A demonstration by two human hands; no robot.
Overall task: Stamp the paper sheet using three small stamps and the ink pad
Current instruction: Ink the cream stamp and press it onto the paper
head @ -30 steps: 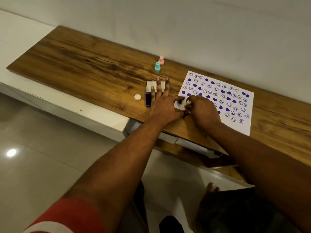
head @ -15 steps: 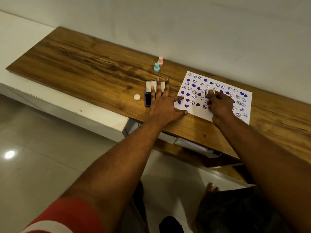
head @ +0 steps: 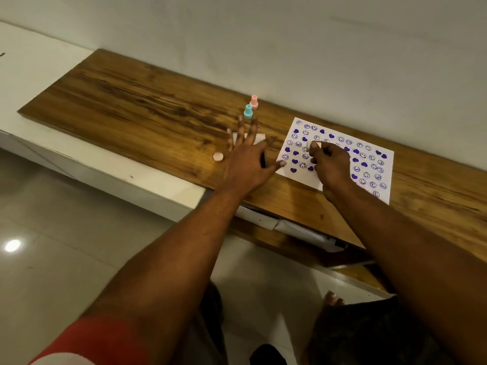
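A white paper sheet [head: 374,143] covered with purple hearts and smiley prints lies on the wooden table [head: 147,111]. My right hand [head: 329,164] pinches a small pale stamp [head: 317,145] over the sheet's left part. My left hand [head: 245,159] is spread flat, thumb tip on the sheet's left edge, fingers lying over the ink pad [head: 259,137], which is mostly hidden. A teal stamp [head: 248,111] and a pink stamp [head: 254,102] stand upright behind my left hand.
A small round pink cap [head: 218,156] lies left of my left hand. The wall runs close behind the table. A white ledge [head: 92,164] borders the table's front left, with tiled floor below.
My right hand moved with the stamp from the sheet's lower left corner up onto the sheet's left part. My left hand shifted slightly over the ink pad.
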